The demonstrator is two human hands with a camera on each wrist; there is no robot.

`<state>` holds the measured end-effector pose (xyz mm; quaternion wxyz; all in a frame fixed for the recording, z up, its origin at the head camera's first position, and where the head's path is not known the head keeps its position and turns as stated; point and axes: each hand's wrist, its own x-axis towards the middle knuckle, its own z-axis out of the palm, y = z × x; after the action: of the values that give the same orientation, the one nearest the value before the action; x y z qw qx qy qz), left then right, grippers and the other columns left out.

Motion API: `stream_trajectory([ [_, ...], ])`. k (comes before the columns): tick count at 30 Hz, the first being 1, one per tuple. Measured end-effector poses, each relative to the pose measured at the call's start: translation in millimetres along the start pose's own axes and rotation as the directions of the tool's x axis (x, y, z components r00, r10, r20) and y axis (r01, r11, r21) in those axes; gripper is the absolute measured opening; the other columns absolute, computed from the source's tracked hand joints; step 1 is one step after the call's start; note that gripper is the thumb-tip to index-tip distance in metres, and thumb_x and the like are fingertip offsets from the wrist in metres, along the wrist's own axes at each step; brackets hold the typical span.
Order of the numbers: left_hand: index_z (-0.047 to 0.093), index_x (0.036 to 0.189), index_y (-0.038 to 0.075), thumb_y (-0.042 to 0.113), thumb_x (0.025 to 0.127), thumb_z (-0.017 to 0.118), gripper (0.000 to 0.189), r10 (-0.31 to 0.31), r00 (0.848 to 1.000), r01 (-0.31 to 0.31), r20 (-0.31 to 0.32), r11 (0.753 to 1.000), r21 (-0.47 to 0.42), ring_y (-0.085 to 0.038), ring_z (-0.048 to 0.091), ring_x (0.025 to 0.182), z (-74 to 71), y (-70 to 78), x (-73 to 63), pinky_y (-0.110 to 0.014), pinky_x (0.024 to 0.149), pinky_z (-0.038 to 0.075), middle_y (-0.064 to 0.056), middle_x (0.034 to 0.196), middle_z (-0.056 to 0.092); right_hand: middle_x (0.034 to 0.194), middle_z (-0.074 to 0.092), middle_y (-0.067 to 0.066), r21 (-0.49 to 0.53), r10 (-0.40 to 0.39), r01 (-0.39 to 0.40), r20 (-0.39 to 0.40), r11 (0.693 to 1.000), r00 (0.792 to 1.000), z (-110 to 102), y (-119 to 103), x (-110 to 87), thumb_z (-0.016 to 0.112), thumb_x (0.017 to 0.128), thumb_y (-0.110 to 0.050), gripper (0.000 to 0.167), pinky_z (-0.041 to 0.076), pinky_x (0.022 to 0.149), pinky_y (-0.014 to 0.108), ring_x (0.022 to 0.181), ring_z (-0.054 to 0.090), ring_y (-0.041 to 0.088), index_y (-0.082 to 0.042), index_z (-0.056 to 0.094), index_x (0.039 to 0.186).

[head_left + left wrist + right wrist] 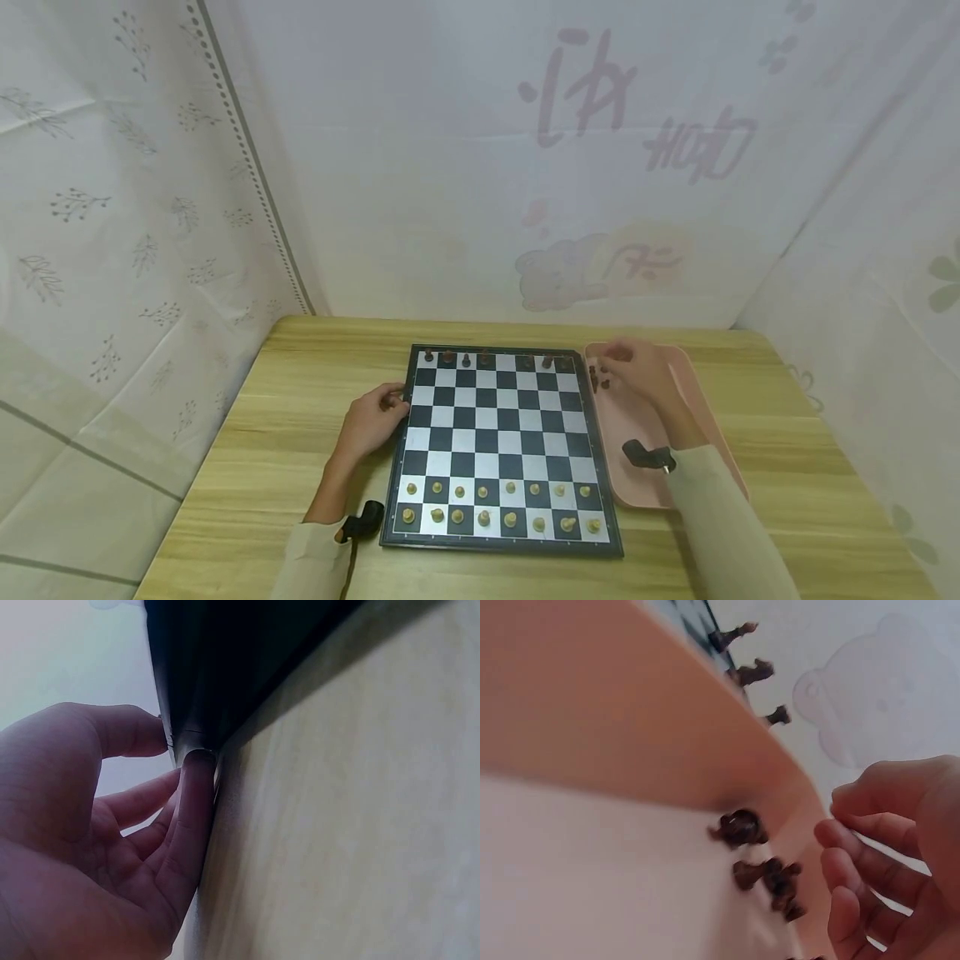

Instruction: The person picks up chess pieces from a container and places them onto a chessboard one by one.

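Note:
A black-and-white chessboard lies on the table. My left hand is at its left edge; in the left wrist view the thumb and a finger pinch the board's dark side. Over the far end of a pink tray hovers my right hand, fingers loosely bent, with no piece showing between them. Several dark brown chess pieces lie in the tray's corner, beside the fingertips. Dark pieces stand along the board's far row, with one bare square among them.
Two rows of pale yellow chess pieces stand on the board's near side. The tray sits right against the board's right side. Wooden tabletop surrounds both, and a printed white curtain hangs behind the far edge.

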<state>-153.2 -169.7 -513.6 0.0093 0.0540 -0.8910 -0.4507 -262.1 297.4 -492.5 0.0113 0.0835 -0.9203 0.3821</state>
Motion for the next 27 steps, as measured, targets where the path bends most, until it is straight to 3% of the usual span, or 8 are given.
stream_trajectory([
  [3, 0.075, 0.134, 0.000, 0.022, 0.096, 0.071, 0.043, 0.019, 1.000, -0.019, -0.015, 1.000, 0.003, -0.022, 0.066, 0.085, 4.2, -9.9, 5.7, -0.038, 0.076, 0.049, -0.005, 0.097, 0.074, 0.103, 0.078, 0.018, -0.006, 0.020, -0.020, 0.003, 1.000, 1.000, 3, 7, -3.6, 0.073, 0.106, -0.018, 0.025, 0.054, 0.073, 0.034, 0.094, 0.069, 0.032, 0.004, 0.077, 0.116],
  [8, 0.077, 0.134, 0.007, 0.029, 0.096, 0.074, 0.044, 0.035, 0.999, -0.035, -0.018, 0.999, 0.009, -0.016, 0.065, 0.083, 17.4, -43.1, 22.9, -0.035, 0.073, 0.048, 0.004, 0.095, 0.073, 0.088, 0.079, 0.009, -0.003, -0.016, 0.016, -0.025, 1.000, 1.000, 7, 11, -7.8, 0.073, 0.103, -0.010, 0.012, 0.052, 0.070, 0.030, 0.085, 0.068, 0.025, -0.001, 0.081, 0.104],
  [11, 0.075, 0.135, 0.005, 0.028, 0.098, 0.072, 0.044, 0.036, 0.999, -0.036, -0.011, 0.999, 0.001, -0.018, 0.065, 0.083, 16.0, -40.3, 21.1, -0.036, 0.073, 0.048, 0.002, 0.096, 0.073, 0.091, 0.080, 0.008, -0.023, -0.020, 0.020, -0.041, 1.000, 0.999, 10, 10, -9.3, 0.075, 0.099, -0.008, 0.009, 0.050, 0.075, 0.033, 0.087, 0.068, 0.025, -0.004, 0.083, 0.100],
  [17, 0.076, 0.135, 0.005, 0.027, 0.096, 0.073, 0.044, 0.025, 1.000, -0.025, -0.010, 1.000, -0.001, -0.020, 0.066, 0.083, 16.3, -40.1, 22.6, -0.037, 0.075, 0.049, -0.001, 0.096, 0.073, 0.100, 0.081, 0.010, -0.110, 0.069, -0.075, -0.064, 0.991, 0.996, 15, 4, -9.1, 0.076, 0.098, -0.018, 0.014, 0.047, 0.080, 0.042, 0.094, 0.065, 0.029, -0.008, 0.085, 0.095],
  [22, 0.076, 0.133, 0.003, 0.029, 0.096, 0.073, 0.046, 0.080, 0.996, -0.080, -0.032, 0.997, -0.014, -0.021, 0.064, 0.080, 18.1, -44.1, 22.5, -0.035, 0.069, 0.047, -0.002, 0.095, 0.073, 0.105, 0.082, 0.013, -0.133, 0.091, -0.100, -0.067, 0.986, 0.994, 17, 3, -9.5, 0.076, 0.096, -0.019, 0.017, 0.047, 0.081, 0.042, 0.095, 0.067, 0.031, -0.006, 0.086, 0.099],
  [27, 0.077, 0.134, 0.006, 0.029, 0.096, 0.075, 0.045, 0.056, 0.998, -0.056, -0.027, 0.998, -0.001, -0.021, 0.064, 0.081, 23.3, -54.8, 26.0, -0.036, 0.072, 0.048, 0.000, 0.095, 0.072, 0.105, 0.082, 0.013, -0.121, 0.091, -0.097, -0.056, 0.988, 0.994, 19, 3, -10.6, 0.078, 0.094, -0.022, 0.020, 0.047, 0.081, 0.042, 0.095, 0.068, 0.031, -0.006, 0.086, 0.101],
])
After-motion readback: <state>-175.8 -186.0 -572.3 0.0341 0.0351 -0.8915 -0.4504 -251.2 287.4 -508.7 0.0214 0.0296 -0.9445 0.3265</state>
